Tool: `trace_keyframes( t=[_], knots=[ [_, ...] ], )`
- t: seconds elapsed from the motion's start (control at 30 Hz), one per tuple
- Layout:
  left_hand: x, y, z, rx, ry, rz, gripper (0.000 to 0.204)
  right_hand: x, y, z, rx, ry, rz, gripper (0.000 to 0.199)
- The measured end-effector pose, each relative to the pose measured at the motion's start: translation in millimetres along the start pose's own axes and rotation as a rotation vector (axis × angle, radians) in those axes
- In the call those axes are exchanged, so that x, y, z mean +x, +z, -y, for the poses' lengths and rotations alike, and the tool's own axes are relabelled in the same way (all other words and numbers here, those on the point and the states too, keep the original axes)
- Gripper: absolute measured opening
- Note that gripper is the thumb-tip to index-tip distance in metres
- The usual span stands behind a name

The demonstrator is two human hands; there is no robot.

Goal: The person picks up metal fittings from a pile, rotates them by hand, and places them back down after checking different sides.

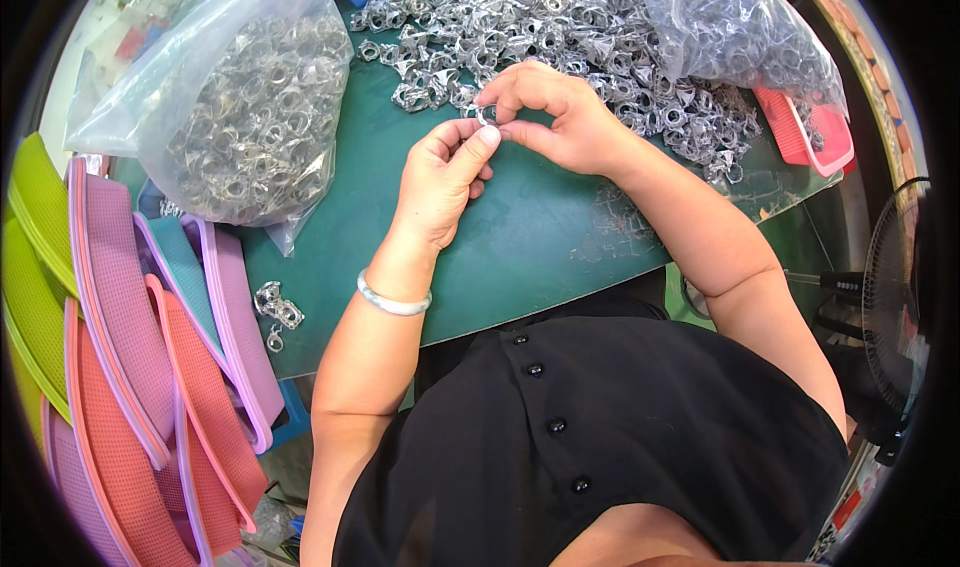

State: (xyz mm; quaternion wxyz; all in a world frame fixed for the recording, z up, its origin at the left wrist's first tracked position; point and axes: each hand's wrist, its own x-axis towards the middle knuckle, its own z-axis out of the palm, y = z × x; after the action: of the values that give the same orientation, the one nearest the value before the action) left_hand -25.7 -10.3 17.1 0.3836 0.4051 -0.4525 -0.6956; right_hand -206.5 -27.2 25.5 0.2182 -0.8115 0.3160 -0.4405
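Both of my hands meet over the green tabletop (480,257), in front of a large heap of silvery metal ring-shaped pieces (530,17). My left hand (448,172) pinches a small silvery metal ring piece (487,115) between thumb and fingers. From the right, my right hand (560,117) has its thumb and index finger closed at the same piece, so the two hands share it. Fingers cover much of the piece, and its exact shape is hard to make out. A pale bangle circles my left wrist.
At left, a clear plastic bag (250,117) bulges with similar pieces, beside stacked coloured plastic baskets (120,297). A few loose metal pieces (279,305) lie near the table edge. Another bag (745,32) and a red basket (815,142) stand at right, with a fan (893,297) below.
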Motion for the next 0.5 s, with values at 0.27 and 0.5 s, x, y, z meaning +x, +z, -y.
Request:
trace_keyframes(
  t=[0.27,0.5],
  knots=[
    [2.6,3.8,5.8,0.148,0.323,-0.154,0.029,-0.4,2.4,2.0,0.103,0.025,-0.032,0.017],
    [3.1,2.8,6.8,0.278,0.461,-0.169,0.034,-2.3,1.1,5.2,0.170,0.149,0.007,0.037]
  ],
)
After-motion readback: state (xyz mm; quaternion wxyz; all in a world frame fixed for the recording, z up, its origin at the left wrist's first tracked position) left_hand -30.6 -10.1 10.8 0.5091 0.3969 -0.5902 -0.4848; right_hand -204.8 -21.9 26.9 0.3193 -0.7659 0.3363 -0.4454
